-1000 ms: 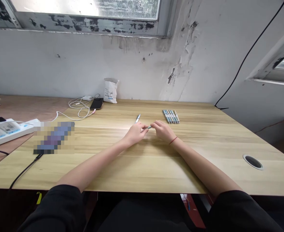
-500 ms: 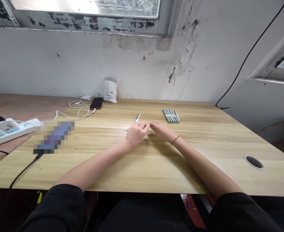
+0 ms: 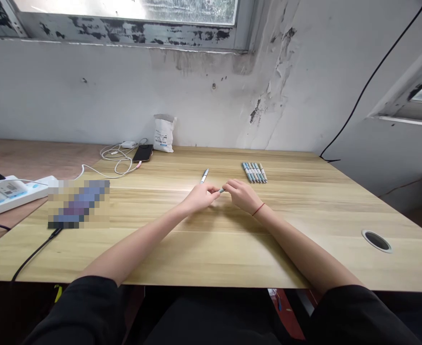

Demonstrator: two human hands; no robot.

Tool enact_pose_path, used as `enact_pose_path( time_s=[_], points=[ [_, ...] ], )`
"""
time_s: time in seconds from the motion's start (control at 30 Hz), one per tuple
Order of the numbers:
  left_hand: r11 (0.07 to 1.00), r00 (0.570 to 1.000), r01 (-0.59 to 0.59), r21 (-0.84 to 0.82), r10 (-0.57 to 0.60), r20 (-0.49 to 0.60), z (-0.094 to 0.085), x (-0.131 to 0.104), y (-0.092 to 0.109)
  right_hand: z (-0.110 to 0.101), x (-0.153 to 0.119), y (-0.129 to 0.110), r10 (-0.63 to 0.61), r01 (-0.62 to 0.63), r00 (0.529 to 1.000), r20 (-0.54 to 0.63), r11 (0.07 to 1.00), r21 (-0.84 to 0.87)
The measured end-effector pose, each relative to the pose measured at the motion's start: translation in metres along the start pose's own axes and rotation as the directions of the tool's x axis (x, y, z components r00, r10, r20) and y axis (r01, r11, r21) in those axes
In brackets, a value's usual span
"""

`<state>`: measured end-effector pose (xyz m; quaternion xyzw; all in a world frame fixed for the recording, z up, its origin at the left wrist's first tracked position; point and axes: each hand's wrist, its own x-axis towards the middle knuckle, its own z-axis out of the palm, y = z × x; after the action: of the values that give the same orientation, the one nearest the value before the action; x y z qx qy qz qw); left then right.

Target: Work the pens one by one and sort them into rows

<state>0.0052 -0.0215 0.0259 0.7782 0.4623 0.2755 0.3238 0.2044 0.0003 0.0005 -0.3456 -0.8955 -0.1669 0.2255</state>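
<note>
A small blue-green pen spans the gap between my two hands, above the middle of the table. My left hand pinches its left end between thumb and fingers. On the other end, the fingers of my right hand are closed, hiding part of it; a thin red string circles that wrist. Just beyond my left hand lies a single blue-and-white pen. Farther right, several pens in blue, white and beige lie side by side in a row.
Beside the wall stand a white packet and a black phone with a white cable. At left are a power strip and a blurred-out device. A round cable hole opens at the right of the table.
My left hand has turned and drawn slightly left, so more of the pen shows between my hands. The small greenish piece that stuck out left of that hand is no longer visible.
</note>
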Motion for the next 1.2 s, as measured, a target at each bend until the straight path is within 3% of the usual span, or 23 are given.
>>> enact_pose_path(
  time_s=[0.1, 0.17, 0.23, 0.33, 0.4, 0.47, 0.57, 0.7, 0.77, 0.87, 0.93, 1.0, 1.13, 1.2],
  points=[
    [0.992, 0.99, 0.093, -0.087, -0.084, 0.11, -0.002, 0.004, -0.005, -0.001, 0.001, -0.002, 0.028, -0.028, 1.0, 0.002, 0.999, 0.019],
    [1.0, 0.998, 0.021, 0.011, -0.022, 0.054, -0.002, 0.005, -0.006, -0.004, 0.003, -0.005, 0.091, -0.091, 0.996, 0.011, 0.992, 0.083],
    [0.961, 0.99, -0.109, 0.253, 0.128, -0.06, 0.0, 0.003, -0.005, -0.007, 0.006, -0.009, 0.171, -0.176, 0.984, 0.04, 0.961, 0.215],
    [0.739, 0.93, -0.235, 0.631, 0.359, -0.074, 0.002, 0.0, -0.003, -0.011, 0.01, -0.012, 0.247, -0.295, 0.955, 0.163, 0.844, 0.448],
    [0.597, 0.895, -0.293, 0.746, 0.446, -0.005, 0.002, -0.002, -0.002, -0.013, 0.011, -0.012, 0.261, -0.376, 0.923, 0.284, 0.77, 0.516],
    [0.538, 0.88, -0.319, 0.78, 0.473, 0.034, 0.003, -0.002, -0.001, -0.012, 0.011, -0.012, 0.289, -0.428, 0.898, 0.333, 0.751, 0.502],
    [0.613, 0.91, -0.272, 0.742, 0.415, -0.009, 0.004, -0.003, 0.001, -0.008, 0.009, -0.013, 0.329, -0.382, 0.924, 0.196, 0.829, 0.408],
    [0.848, 0.958, -0.194, 0.493, 0.271, -0.09, 0.003, -0.003, 0.004, -0.003, 0.006, -0.015, 0.279, -0.277, 0.96, 0.021, 0.935, 0.221],
    [0.933, 0.981, -0.152, 0.327, 0.184, -0.069, 0.001, -0.001, 0.004, -0.003, 0.006, -0.014, 0.243, -0.239, 0.97, -0.011, 0.96, 0.148],
    [0.978, 0.994, -0.099, 0.181, 0.104, -0.02, -0.003, 0.004, 0.001, -0.007, 0.007, -0.012, 0.239, -0.228, 0.97, -0.046, 0.96, 0.163],
    [0.966, 0.988, -0.141, 0.217, 0.152, -0.037, -0.005, 0.007, -0.002, -0.009, 0.007, -0.009, 0.274, -0.25, 0.961, -0.048, 0.927, 0.28],
    [0.914, 0.969, -0.195, 0.355, 0.236, -0.075, -0.006, 0.007, -0.006, -0.009, 0.008, -0.008, 0.319, -0.289, 0.948, 0.007, 0.849, 0.442],
    [0.701, 0.925, -0.269, 0.66, 0.38, -0.026, -0.006, 0.006, -0.016, -0.002, 0.007, -0.01, 0.445, -0.451, 0.875, 0.19, 0.608, 0.653],
    [0.611, 0.904, -0.308, 0.729, 0.428, 0.023, -0.005, 0.007, -0.023, 0.005, 0.007, -0.013, 0.489, -0.477, 0.847, 0.209, 0.524, 0.706]
  ],
)
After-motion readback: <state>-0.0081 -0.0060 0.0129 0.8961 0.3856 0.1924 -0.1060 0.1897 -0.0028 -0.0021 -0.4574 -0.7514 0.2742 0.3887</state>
